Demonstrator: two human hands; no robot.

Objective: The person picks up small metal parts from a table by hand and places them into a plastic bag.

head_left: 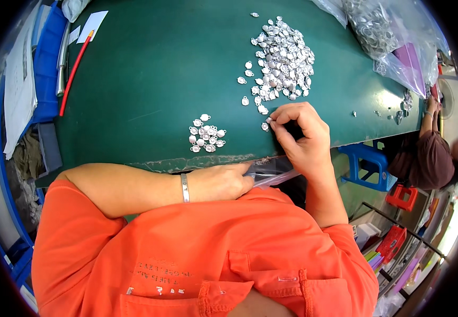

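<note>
My right hand (304,134) is closed in a pinch at the table's near side, thumb and forefinger on a small silver metal piece (269,121). Just beyond it spreads a large heap of small silver metal pieces with looped ends (286,61). A smaller cluster of the same pieces (206,132) lies to the left, nearer the edge. My left hand (228,181) is below the table's front edge, its fingers closed at the mouth of a clear plastic bag (276,177). Part of that bag is hidden behind the hand and the table edge.
The green tabletop (144,79) has a worn front edge. At left lie a red pencil-like stick (76,74), a metal rod and a blue tray (52,63). Bags of metal parts (371,31) are at far right. Beyond, another person (424,153) sits near a blue stool (367,166).
</note>
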